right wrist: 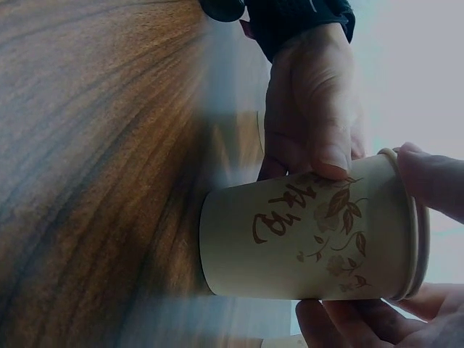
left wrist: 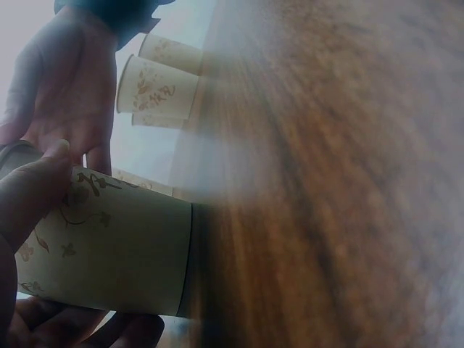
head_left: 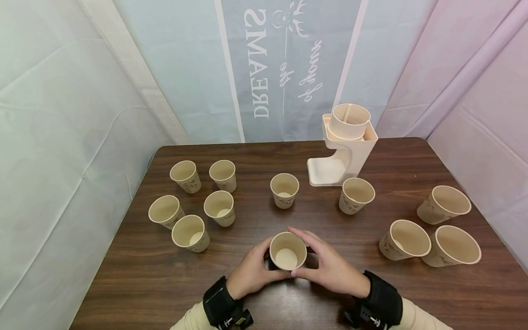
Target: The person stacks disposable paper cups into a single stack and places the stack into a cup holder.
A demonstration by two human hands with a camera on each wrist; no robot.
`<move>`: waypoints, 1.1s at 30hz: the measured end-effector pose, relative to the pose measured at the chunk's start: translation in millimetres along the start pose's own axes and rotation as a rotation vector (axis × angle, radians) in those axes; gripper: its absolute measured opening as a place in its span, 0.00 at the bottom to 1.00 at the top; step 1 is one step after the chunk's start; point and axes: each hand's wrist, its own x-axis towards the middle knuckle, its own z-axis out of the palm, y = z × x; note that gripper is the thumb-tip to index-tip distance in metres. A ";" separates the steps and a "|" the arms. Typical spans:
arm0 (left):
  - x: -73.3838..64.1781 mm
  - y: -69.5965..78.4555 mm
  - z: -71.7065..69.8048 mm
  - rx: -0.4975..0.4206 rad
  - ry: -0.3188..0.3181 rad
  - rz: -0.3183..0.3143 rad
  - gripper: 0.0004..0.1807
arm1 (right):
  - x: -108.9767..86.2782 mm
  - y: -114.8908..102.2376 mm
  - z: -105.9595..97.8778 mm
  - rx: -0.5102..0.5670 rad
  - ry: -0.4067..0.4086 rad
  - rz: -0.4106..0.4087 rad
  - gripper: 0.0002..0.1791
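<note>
While both hands closed around it, the paper cup [head_left: 288, 250] stood upright on the wooden table [head_left: 132, 270], near the front edge and roughly in the middle. The left hand [head_left: 250, 271] wrapped its left side, thumb on the wall, and the right hand [head_left: 330, 268] wrapped the right side with its fingers curled toward the rim. Seen from the right wrist, the cup [right wrist: 312, 235] showed a brown leaf print and its base sat on the wood; the left wrist view showed the same cup [left wrist: 109, 250] clasped between thumb and fingers. It looked empty inside.

5 more cups [head_left: 194, 195] clustered at the left, 1 cup [head_left: 284, 189] stood straight behind the held one, and 1 cup [head_left: 356, 195] sat just in front of a cream dispenser [head_left: 344, 146]. 3 cups [head_left: 433, 229] stood at the right. A printed backdrop [head_left: 284, 59] hung behind.
</note>
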 end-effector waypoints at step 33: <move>0.6 1.9 -0.3 -0.017 -0.001 -0.010 0.40 | 0.6 6.6 -8.4 0.039 -0.048 -0.039 0.47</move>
